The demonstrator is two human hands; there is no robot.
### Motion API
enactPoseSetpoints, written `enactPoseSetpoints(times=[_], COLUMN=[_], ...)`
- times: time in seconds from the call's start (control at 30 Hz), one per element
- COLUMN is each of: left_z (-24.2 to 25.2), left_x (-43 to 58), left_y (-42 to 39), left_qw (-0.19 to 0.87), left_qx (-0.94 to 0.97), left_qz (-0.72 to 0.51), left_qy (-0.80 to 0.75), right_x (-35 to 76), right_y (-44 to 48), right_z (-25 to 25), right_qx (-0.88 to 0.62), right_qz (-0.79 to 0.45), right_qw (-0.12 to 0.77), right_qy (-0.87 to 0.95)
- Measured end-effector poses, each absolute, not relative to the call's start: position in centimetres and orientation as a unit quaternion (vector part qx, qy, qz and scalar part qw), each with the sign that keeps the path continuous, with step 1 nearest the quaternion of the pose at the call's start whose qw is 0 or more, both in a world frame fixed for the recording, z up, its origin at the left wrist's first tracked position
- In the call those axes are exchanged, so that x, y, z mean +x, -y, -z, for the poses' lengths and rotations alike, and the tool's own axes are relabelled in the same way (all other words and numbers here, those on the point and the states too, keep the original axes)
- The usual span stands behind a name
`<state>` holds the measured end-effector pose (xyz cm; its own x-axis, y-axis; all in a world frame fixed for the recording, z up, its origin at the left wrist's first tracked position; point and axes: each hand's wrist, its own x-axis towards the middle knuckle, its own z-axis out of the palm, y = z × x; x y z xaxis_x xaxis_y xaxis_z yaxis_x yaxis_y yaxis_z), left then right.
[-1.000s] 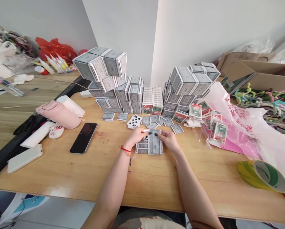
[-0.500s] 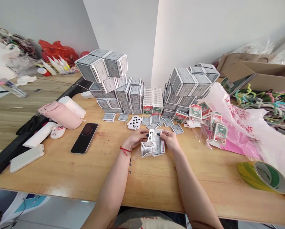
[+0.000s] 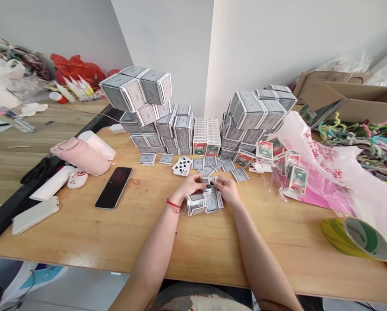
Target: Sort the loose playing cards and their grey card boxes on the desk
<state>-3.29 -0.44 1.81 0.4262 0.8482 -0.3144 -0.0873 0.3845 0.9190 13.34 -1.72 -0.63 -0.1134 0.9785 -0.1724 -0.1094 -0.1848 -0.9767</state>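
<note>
My left hand [image 3: 192, 185], with a red string at the wrist, and my right hand [image 3: 226, 190] meet over the table, thumb tips close together. Both are closed on a patterned playing card [image 3: 210, 179], pinched between thumbs and fingers; its lower part is mostly covered. Just below my fingers, folded playing cards [image 3: 205, 203] with grey backs lie on the table. Beyond my hands are loose cards [image 3: 210, 161] face down. A small face-up pile of cards [image 3: 182, 166] with black spades lies to their left.
Tall stacks of folded-card blocks stand at back left [image 3: 148, 116] and back right [image 3: 250, 114], with card boxes [image 3: 206, 137] between. A phone [image 3: 113, 188] and pink bottle [image 3: 80, 156] lie left. Yellow tape [image 3: 337, 235], plastic sheeting [image 3: 326, 151] and a carton [image 3: 368, 99] are right.
My thumbs have come closer together over the held card. The white card face that showed between my fingers is now covered, and my left hand has turned slightly inward.
</note>
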Motion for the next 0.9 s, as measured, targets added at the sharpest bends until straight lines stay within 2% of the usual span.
enactPoseSetpoints(times=[0.2,0.3,0.43,0.53,0.9], left_z=[-1.7,-1.8,-1.8,-1.5,-1.2], left_x=[-2.6,-3.2,-4.5,-4.9,-3.4], left_y=[0.5,0.5,0.4,0.3,0.2], left_qw=[0.589,0.627,0.748,0.760,0.605], left_qx=[0.557,0.530,0.443,0.428,0.526], left_qz=[-0.329,-0.317,-0.302,-0.302,-0.270], left_qy=[-0.485,-0.475,-0.391,-0.385,-0.533], right_x=[13.3,13.3,13.5,13.7,13.7], right_y=[1.7,1.8,1.9,1.8,1.7], right_z=[1.0,0.7,0.3,0.3,0.5], right_qx=[-0.486,-0.476,-0.455,-0.455,-0.500], right_qz=[-0.579,-0.597,-0.636,-0.645,-0.580], right_qw=[0.431,0.434,0.450,0.448,0.424], right_qy=[0.492,0.479,0.431,0.420,0.483])
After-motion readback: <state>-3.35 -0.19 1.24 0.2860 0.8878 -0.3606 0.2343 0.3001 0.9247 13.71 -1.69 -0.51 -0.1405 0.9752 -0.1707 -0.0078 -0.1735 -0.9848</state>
